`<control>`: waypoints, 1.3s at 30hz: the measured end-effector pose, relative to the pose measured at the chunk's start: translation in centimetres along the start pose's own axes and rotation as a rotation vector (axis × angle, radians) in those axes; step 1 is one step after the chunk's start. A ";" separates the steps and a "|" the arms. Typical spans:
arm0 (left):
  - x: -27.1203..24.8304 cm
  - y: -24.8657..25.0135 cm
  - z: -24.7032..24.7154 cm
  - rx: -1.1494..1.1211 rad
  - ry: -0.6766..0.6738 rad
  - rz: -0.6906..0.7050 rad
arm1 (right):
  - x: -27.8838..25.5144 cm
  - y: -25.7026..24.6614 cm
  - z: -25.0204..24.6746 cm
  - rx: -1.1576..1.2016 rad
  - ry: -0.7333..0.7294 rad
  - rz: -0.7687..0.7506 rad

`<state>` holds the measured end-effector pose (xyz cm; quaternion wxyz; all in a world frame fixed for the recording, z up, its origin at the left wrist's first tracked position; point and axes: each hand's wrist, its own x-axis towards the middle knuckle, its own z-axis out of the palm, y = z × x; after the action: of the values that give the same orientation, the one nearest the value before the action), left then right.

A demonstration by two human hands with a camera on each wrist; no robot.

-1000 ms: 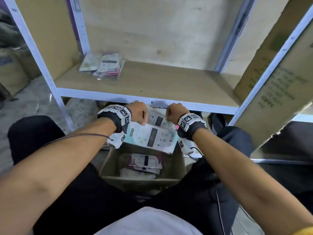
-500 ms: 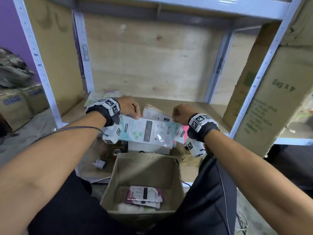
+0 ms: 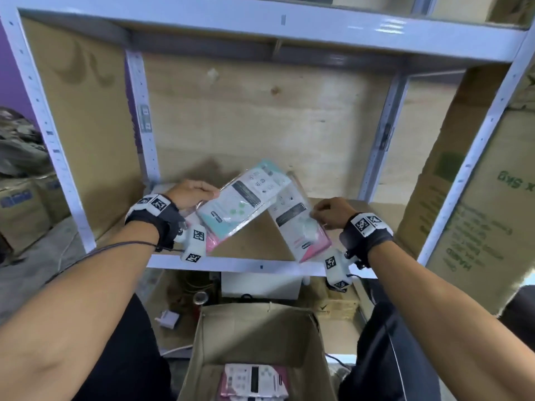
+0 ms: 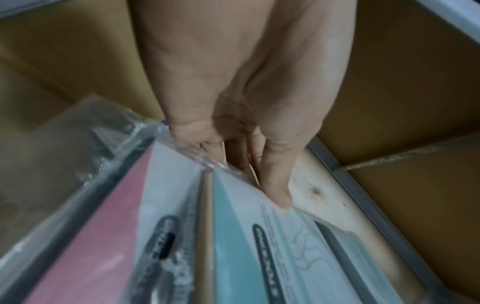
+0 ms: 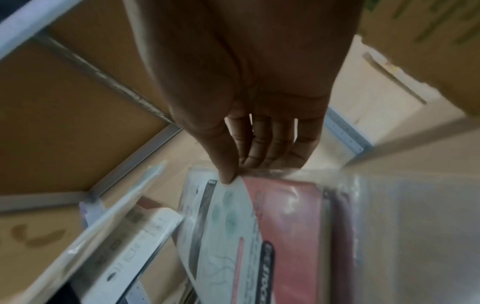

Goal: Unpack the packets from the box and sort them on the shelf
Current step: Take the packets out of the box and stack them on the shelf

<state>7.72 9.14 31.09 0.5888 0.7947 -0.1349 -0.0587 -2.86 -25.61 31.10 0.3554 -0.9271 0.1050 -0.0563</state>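
In the head view my left hand [image 3: 208, 195] grips a teal and white packet [image 3: 243, 204], with a pink packet under it, tilted above the left part of the wooden shelf board [image 3: 260, 244]. In the left wrist view the fingers [image 4: 275, 185] curl round the teal packet [image 4: 259, 236] and the pink one [image 4: 103, 236]. My right hand [image 3: 315, 211] pinches the edge of a pink and white packet [image 3: 295, 224] over the middle of the shelf; the thumb [image 5: 226, 164] presses on its top corner [image 5: 285, 216]. The open cardboard box [image 3: 202, 342] below holds more packets [image 3: 254, 380].
White metal uprights [image 3: 58, 157] and a top beam [image 3: 260, 24] frame the shelf bay. A tall printed carton [image 3: 477, 212] leans at the right. A white box [image 3: 260, 285] and small clutter sit under the shelf. Brown cartons [image 3: 23, 209] stand at far left.
Both hands have risen from just above the box to shelf height. The stack they held together is now split, teal on top in the left hand, pink in the right.
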 end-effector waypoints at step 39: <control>20.3 -18.2 -15.3 0.202 0.610 -0.418 | 26.2 -13.4 28.4 0.556 -0.257 0.146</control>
<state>33.61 22.40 19.72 0.4960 0.8401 0.2062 0.0752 29.76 -3.66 19.88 0.6086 -0.7841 0.1060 0.0605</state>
